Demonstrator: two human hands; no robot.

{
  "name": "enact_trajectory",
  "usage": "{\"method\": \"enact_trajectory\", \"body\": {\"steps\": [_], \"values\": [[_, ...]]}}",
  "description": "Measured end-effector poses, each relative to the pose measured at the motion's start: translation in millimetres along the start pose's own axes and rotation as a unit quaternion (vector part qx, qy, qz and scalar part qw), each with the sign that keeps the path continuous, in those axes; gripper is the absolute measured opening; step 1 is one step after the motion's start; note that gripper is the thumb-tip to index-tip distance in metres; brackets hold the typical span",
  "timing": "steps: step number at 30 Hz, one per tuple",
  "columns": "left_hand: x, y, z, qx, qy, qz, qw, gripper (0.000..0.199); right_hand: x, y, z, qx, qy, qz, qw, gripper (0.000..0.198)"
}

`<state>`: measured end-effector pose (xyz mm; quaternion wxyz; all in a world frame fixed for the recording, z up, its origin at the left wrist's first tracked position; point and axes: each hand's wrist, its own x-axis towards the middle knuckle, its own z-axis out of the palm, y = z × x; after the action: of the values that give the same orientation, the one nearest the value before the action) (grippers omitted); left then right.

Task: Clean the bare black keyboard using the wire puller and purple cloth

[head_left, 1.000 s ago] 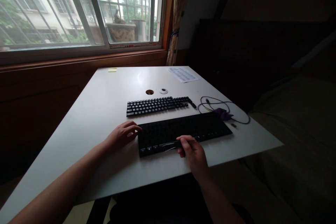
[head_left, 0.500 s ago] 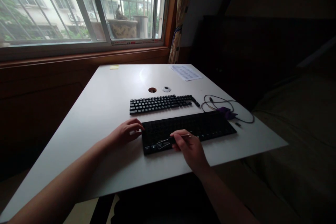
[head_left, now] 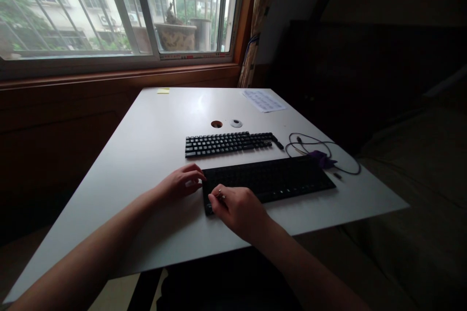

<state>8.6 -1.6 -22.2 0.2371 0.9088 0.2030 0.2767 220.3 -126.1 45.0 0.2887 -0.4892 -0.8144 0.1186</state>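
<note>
A black keyboard base (head_left: 270, 177), mostly stripped of its keycaps, lies at a slant on the white table. At its left edge is my left hand (head_left: 182, 180), its bent fingertips and thumb closed on the rim near the upper corner. My right hand (head_left: 239, 209) is over the front left part of the base, fingers pinched around a keycap puller (head_left: 221, 196). Only a small metal end of the puller shows above the fingers; its prongs are hidden beneath the hand. Removed black keycaps (head_left: 226, 143) sit in keyboard order just behind the base.
Right of the base lie a looped cable (head_left: 314, 143), a purple cloth-like piece (head_left: 321, 159) and a small dark piece (head_left: 337, 175). Behind the keycaps are a round table hole (head_left: 216, 125), a ring-shaped cover (head_left: 236, 123), printed papers (head_left: 264, 100) and a yellow note (head_left: 163, 91).
My right hand has moved left with the puller and turned it more upright over the front left keys. My left hand stays at the keyboard's left edge. The view has shifted slightly.
</note>
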Motion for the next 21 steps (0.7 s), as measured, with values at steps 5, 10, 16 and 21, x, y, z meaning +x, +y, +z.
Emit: {"method": "enact_trajectory", "body": {"steps": [5, 10, 16, 21], "values": [[0.2, 2.4, -0.5, -0.001, 0.003, 0.001, 1.000, 0.016, 3.8, -4.7, 11.7, -0.055, 0.002, -0.018, 0.998, 0.018], [1.2, 3.4, -0.9, 0.010, 0.003, 0.001, 1.000, 0.016, -2.8, -9.1, 27.6, -0.105, -0.002, -0.065, 0.992, 0.014], [1.2, 2.3, 1.2, 0.002, 0.006, -0.004, 1.000, 0.015, -6.8, -5.9, 28.6, -0.072, 0.041, 0.006, 0.997, 0.015], [1.8, 4.7, 0.1, -0.008, 0.000, -0.008, 1.000, 0.015, -4.5, 1.6, 23.0, 0.042, 0.050, 0.082, 0.994, 0.017]]}}
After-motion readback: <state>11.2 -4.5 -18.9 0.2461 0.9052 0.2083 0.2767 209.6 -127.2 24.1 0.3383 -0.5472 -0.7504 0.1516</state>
